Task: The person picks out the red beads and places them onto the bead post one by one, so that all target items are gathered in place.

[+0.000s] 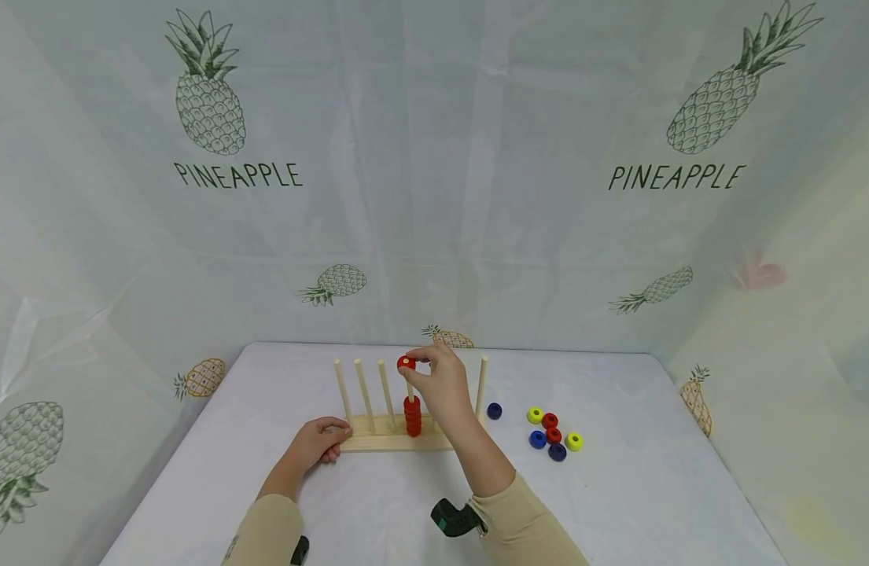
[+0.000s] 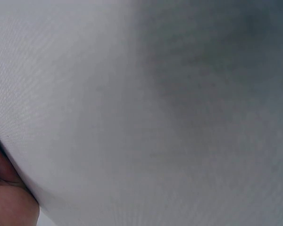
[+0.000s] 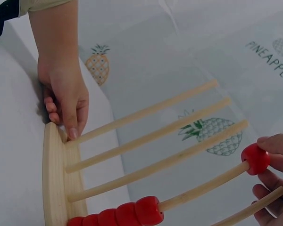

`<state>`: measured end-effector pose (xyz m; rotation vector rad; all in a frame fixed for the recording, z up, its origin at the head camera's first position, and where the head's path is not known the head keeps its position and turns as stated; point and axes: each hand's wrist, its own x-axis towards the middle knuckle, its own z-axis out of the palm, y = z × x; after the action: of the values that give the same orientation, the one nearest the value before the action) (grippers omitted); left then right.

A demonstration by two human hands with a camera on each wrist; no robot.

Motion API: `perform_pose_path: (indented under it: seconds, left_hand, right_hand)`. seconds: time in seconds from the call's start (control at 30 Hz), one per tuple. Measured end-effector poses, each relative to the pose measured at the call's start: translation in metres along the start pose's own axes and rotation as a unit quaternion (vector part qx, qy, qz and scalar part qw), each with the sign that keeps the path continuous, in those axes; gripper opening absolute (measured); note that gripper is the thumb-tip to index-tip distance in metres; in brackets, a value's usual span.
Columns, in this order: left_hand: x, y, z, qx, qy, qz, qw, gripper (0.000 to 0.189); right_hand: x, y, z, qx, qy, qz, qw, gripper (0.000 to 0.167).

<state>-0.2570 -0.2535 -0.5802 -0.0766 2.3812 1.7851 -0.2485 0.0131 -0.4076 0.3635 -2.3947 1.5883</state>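
My right hand (image 1: 444, 385) pinches a red bead (image 3: 255, 159) between thumb and fingertips, at the top of a wooden peg that carries a stack of red beads (image 1: 412, 417) at its bottom. The peg is one of a row standing on a long wooden base (image 1: 388, 444). At the left end of that base, my left hand (image 1: 314, 440) grips the wood, its thumb on top in the right wrist view. Three bare pegs rise between the left hand and the red stack. The left wrist view holds mostly blurred white surface, with part of a hand (image 2: 12, 205) in its lower left corner.
Right of the base lie loose beads: a dark blue bead (image 1: 494, 411) by itself, then a group with a yellow bead (image 1: 574, 442), a red bead (image 1: 550, 421) and a blue bead (image 1: 538, 439). A pineapple-printed cloth (image 1: 420, 220) hangs behind the white table (image 1: 215, 479).
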Motion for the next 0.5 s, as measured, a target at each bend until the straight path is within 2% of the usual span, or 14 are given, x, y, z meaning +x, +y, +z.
perform_pose_path:
  seconds: [0.23,0.5]
  left_hand:
    - [0.0015,-0.0016,0.0000,0.006,0.000,0.003,1.0000,0.034]
    - [-0.0003,0.0002,0.0010,0.010,0.008,0.002,0.9999,0.035]
  right_hand:
    - [0.0002,-0.0002,-0.0006,-0.005,-0.002,0.005,1.0000,0.018]
    - [0.0009,0.0022,-0.0002,-0.033,-0.005,-0.012,0.9994,0.019]
